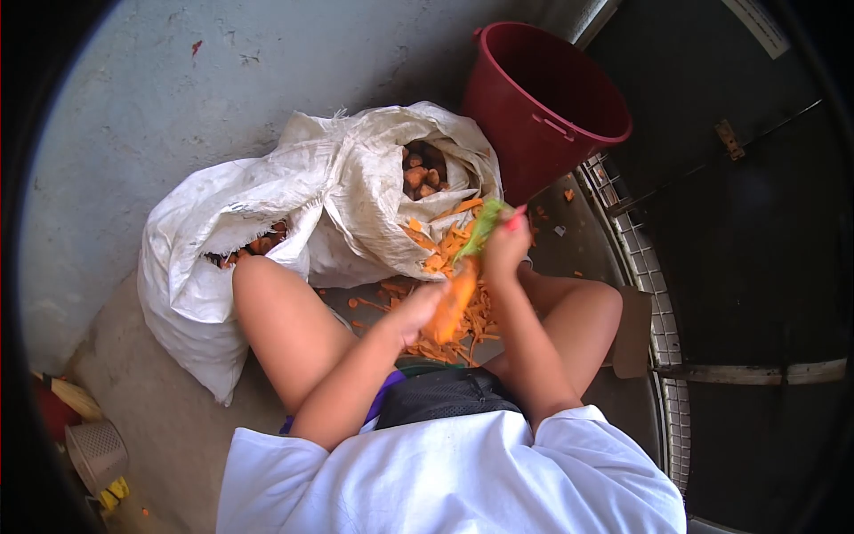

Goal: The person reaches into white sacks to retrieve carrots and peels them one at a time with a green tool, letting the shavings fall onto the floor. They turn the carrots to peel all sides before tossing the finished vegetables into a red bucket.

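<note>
Between my knees my left hand is closed around the lower end of a bright orange carrot, held at a slant. My right hand grips a light green peeler just above the carrot's upper end. A bit of red shows at this hand; motion blur hides the peeler's exact shape and whether its blade touches the carrot. Orange peelings lie heaped beneath and behind both hands.
Two white woven sacks, a left one and a right one, hold reddish-brown roots. Behind stands a dark red bucket. A dark panel with a wire-mesh edge borders the right side. A perforated basket sits lower left.
</note>
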`<state>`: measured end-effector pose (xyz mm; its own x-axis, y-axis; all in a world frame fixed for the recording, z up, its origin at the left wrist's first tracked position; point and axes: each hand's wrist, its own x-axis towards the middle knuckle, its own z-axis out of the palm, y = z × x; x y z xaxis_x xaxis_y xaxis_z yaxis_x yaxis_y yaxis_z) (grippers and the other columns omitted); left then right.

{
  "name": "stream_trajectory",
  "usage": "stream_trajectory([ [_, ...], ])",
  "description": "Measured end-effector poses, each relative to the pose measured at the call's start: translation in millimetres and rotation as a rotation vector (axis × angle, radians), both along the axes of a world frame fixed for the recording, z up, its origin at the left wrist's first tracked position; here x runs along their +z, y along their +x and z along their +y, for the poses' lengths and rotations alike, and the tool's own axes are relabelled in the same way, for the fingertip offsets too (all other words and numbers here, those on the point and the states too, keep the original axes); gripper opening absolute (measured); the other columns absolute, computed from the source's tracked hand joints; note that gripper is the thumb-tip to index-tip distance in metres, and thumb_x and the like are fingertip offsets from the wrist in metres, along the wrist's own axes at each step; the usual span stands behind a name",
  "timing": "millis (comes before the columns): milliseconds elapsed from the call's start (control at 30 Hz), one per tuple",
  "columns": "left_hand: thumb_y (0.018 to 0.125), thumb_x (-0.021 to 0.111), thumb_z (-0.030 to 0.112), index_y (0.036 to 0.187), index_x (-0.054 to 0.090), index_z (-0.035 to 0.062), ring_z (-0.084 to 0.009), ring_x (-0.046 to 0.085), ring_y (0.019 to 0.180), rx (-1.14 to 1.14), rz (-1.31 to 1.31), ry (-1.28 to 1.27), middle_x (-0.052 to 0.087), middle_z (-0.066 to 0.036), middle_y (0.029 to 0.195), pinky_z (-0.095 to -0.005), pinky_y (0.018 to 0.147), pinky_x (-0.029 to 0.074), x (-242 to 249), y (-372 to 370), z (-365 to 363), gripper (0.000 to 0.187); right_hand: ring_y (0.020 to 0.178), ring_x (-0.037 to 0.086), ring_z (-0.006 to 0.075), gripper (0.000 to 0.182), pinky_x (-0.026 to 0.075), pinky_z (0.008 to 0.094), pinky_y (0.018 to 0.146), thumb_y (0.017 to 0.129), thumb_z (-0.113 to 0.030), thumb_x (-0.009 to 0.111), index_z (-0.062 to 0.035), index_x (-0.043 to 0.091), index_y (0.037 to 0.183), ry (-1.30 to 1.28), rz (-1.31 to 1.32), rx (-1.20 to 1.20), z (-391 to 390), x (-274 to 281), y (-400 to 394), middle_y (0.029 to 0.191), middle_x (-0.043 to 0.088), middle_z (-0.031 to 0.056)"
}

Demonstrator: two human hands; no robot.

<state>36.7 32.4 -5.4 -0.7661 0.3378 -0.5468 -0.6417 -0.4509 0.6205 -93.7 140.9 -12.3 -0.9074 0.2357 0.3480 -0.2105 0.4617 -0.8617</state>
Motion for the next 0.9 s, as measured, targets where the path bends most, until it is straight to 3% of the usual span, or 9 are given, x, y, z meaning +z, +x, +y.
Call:
stream_trajectory([
  [67,0.090,0.031,0.036,0.103,0.044,0.0053,-0.0181,0.058,0.061,-0.108,0.052,0.055,0.056,-0.010,0.077,-0.0320,0.048,0.049,7.7,9.8,9.7,0.036,0.059,0.051,0.0270,0.023,0.040,0.0361,0.057,0.083,-0.020,0.046,0.0010,0.050,0.074,0.089,-0.071,-0.252,22.5,7.6,-36.1,0.065,0.054,0.0165],
  [133,0.090,0.031,0.035,0.102,0.043,0.0056,-0.0179,0.058,0.062,-0.092,0.109,0.082,0.056,-0.010,0.077,-0.0314,0.049,0.050,20.3,6.3,12.5,0.035,0.056,0.048,0.0250,0.023,0.039,0.0350,0.056,0.084,-0.019,0.045,0.0015,0.049,0.073,-0.078,-0.075,-0.342,43.5,-6.9,-62.4,0.062,0.053,0.0134],
  [200,0.090,0.031,0.034,0.102,0.044,0.0058,-0.0175,0.057,0.062,0.036,0.086,0.089,0.055,-0.009,0.076,-0.0307,0.050,0.050,13.3,-1.1,7.9,0.034,0.052,0.044,0.0158,0.023,0.037,0.0299,0.052,0.085,-0.019,0.045,0.0006,0.049,0.073,-0.134,-0.022,-0.275,50.3,4.6,-62.6,0.058,0.048,0.0069],
  [300,0.087,0.038,0.030,0.103,0.042,0.0051,-0.0171,0.056,0.064,0.184,0.062,0.071,0.053,-0.008,0.078,-0.0311,0.051,0.050,-1.7,-9.3,-0.7,0.029,0.053,0.040,0.0069,0.022,0.034,0.0237,0.050,0.086,-0.020,0.046,-0.0009,0.050,0.076,-0.447,-0.109,-0.024,37.8,15.8,-44.4,0.059,0.045,-0.0004],
  [433,0.080,0.050,0.020,0.106,0.040,0.0024,-0.0162,0.055,0.064,0.215,0.107,0.003,0.053,-0.008,0.081,-0.0285,0.051,0.049,-2.4,-14.7,-6.4,0.033,0.057,0.040,0.0037,0.018,0.035,0.0198,0.052,0.086,-0.021,0.049,-0.0026,0.050,0.084,-0.538,-0.204,0.250,18.9,26.7,-11.6,0.067,0.048,-0.0037],
  [533,0.076,0.055,0.016,0.108,0.039,0.0017,-0.0158,0.055,0.064,0.191,0.264,-0.220,0.053,-0.008,0.081,-0.0283,0.052,0.049,-4.1,-12.3,-4.7,0.038,0.057,0.041,0.0033,0.016,0.035,0.0198,0.053,0.086,-0.019,0.049,-0.0030,0.051,0.086,-0.565,-0.304,0.330,10.4,32.9,9.2,0.068,0.049,-0.0031],
  [633,0.080,0.053,0.026,0.107,0.040,0.0028,-0.0157,0.055,0.064,0.196,0.304,-0.334,0.053,-0.008,0.081,-0.0307,0.053,0.049,-14.6,-11.8,-3.3,0.038,0.063,0.044,0.0042,0.020,0.037,0.0191,0.058,0.086,-0.022,0.048,-0.0016,0.052,0.089,-0.473,-0.370,0.398,19.5,24.0,18.8,0.072,0.051,-0.0016],
  [733,0.084,0.045,0.036,0.106,0.043,0.0042,-0.0164,0.056,0.066,0.256,-0.065,0.198,0.054,-0.007,0.083,-0.0334,0.053,0.049,-13.0,-15.8,-8.2,0.039,0.061,0.043,0.0041,0.018,0.036,0.0199,0.056,0.087,-0.021,0.047,-0.0035,0.051,0.085,-0.543,-0.388,0.380,17.5,29.5,27.6,0.071,0.049,-0.0026],
  [900,0.088,0.036,0.036,0.105,0.046,0.0056,-0.0179,0.056,0.072,0.353,-0.089,0.388,0.055,-0.007,0.087,-0.0321,0.060,0.050,-11.5,-15.9,6.1,0.037,0.049,0.038,0.0040,0.016,0.032,0.0205,0.042,0.086,-0.016,0.046,-0.0067,0.045,0.073,-0.626,-0.347,0.362,-9.1,35.4,46.7,0.057,0.041,-0.0049],
])
